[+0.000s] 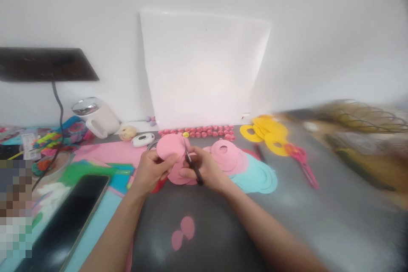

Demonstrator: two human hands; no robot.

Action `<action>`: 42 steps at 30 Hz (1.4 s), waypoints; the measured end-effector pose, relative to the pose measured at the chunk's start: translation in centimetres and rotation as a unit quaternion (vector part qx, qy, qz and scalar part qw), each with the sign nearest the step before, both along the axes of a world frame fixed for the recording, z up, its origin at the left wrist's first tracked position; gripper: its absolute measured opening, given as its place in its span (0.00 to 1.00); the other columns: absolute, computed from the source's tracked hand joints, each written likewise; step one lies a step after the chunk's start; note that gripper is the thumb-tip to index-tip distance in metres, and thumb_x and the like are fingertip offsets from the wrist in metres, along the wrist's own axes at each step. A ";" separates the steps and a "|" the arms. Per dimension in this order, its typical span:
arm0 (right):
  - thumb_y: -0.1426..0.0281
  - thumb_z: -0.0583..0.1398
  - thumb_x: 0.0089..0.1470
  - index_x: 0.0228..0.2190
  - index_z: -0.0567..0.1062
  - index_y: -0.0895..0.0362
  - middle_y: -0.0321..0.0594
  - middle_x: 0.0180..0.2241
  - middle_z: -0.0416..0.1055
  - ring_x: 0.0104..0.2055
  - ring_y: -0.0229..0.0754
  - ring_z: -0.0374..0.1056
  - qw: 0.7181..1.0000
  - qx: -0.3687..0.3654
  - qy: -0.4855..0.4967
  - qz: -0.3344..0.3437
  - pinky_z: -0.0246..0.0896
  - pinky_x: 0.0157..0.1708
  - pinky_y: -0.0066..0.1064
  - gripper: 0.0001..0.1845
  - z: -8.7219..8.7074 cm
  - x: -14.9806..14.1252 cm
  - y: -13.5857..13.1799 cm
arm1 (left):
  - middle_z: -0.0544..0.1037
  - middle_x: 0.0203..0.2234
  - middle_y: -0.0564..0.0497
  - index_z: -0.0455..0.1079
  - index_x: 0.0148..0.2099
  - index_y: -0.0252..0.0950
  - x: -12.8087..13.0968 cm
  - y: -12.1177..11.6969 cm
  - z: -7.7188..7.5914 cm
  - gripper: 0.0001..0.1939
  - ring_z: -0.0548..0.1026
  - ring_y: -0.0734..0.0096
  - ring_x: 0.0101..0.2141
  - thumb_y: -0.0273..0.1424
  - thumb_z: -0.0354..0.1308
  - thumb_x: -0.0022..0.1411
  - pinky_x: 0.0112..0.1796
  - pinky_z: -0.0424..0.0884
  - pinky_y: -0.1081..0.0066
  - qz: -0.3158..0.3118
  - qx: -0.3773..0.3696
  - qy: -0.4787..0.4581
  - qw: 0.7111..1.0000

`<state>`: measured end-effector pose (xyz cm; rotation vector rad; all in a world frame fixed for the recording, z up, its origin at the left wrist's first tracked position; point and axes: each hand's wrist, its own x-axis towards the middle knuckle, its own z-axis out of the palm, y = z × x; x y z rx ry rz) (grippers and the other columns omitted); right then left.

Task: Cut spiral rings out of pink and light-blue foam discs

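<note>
My left hand point(152, 171) pinches a round pink paper disc point(168, 146) between thumb and fingers, held up over the table. My right hand point(204, 168) is closed around a slim black-handled tool point(194, 169); its thin tip meets the disc's right edge. Whether it is scissors or a craft knife I cannot tell. More pink paper discs lie below and behind my hands. On the right, pink paper rings point(228, 157) overlap a fan of light blue discs point(259, 178). Two small pink circles point(188, 227) lie on the dark table in front of me.
Small red pieces point(204, 131) line the back, beneath a white board point(207, 68). Yellow paper rings point(270, 129) and pink scissors point(302, 165) are on the right. At left are a phone point(68, 225), coloured sheets, a white mug point(102, 117) and a cable point(57, 102).
</note>
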<state>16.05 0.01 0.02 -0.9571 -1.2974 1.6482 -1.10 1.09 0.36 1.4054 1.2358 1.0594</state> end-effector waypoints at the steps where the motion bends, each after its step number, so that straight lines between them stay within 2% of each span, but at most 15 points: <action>1: 0.64 0.71 0.33 0.32 0.63 0.55 0.27 0.22 0.61 0.23 0.32 0.55 1.000 0.001 -0.002 0.000 0.50 0.20 0.23 0.27 0.0 0.0 0.0 | 0.60 0.07 0.58 0.60 0.14 0.33 0.0 0.0 0.0 0.21 0.55 0.83 0.11 0.37 0.62 0.53 0.13 0.51 0.78 -0.001 -0.002 -0.007 1.000; 7: 0.63 0.71 0.34 0.32 0.65 0.55 0.25 0.19 0.57 0.21 0.31 0.52 1.000 0.013 -0.018 0.003 0.48 0.21 0.24 0.25 0.1 0.2 0.0 | 0.61 0.09 0.58 0.62 0.17 0.34 0.0 0.1 -0.1 0.17 0.56 0.83 0.11 0.34 0.64 0.50 0.14 0.52 0.78 0.004 -0.003 -0.052 0.999; 17: 0.64 0.70 0.34 0.31 0.66 0.56 0.25 0.17 0.58 0.19 0.30 0.52 1.000 0.003 -0.022 -0.011 0.49 0.20 0.24 0.23 0.1 0.3 -0.1 | 0.63 0.11 0.59 0.64 0.19 0.33 0.3 0.1 0.1 0.14 0.56 0.85 0.12 0.31 0.64 0.50 0.14 0.52 0.79 0.025 0.012 -0.091 0.995; 24: 0.63 0.70 0.33 0.30 0.67 0.57 0.26 0.17 0.60 0.18 0.30 0.54 0.999 -0.009 -0.040 -0.029 0.50 0.19 0.24 0.23 0.4 -0.1 -0.2 | 0.63 0.12 0.58 0.64 0.21 0.34 0.5 0.1 0.4 0.15 0.57 0.84 0.12 0.35 0.61 0.53 0.14 0.51 0.79 0.064 0.020 -0.120 0.991; 29: 0.63 0.70 0.34 0.32 0.67 0.57 0.27 0.18 0.63 0.19 0.31 0.56 0.999 -0.010 -0.042 -0.028 0.51 0.19 0.23 0.23 0.2 -0.3 -0.4 | 0.64 0.11 0.56 0.63 0.18 0.33 0.9 -0.2 0.0 0.21 0.58 0.83 0.11 0.41 0.60 0.54 0.13 0.52 0.77 0.006 -0.005 -0.087 0.996; 35: 0.63 0.70 0.35 0.34 0.68 0.58 0.28 0.18 0.63 0.20 0.31 0.56 0.999 -0.002 -0.041 0.019 0.51 0.20 0.24 0.24 0.2 -0.3 -0.4 | 0.61 0.08 0.56 0.61 0.14 0.33 1.3 -0.3 0.1 0.23 0.57 0.82 0.10 0.39 0.60 0.54 0.12 0.52 0.78 0.042 -0.026 -0.068 0.996; 42: 0.66 0.71 0.34 0.31 0.64 0.55 0.28 0.23 0.63 0.22 0.31 0.56 1.000 0.004 -0.005 0.013 0.53 0.22 0.25 0.24 -0.2 -0.2 -0.2 | 0.59 0.05 0.57 0.60 0.12 0.34 0.9 -0.4 0.2 0.23 0.55 0.83 0.09 0.37 0.60 0.53 0.12 0.51 0.77 0.026 -0.017 -0.032 0.999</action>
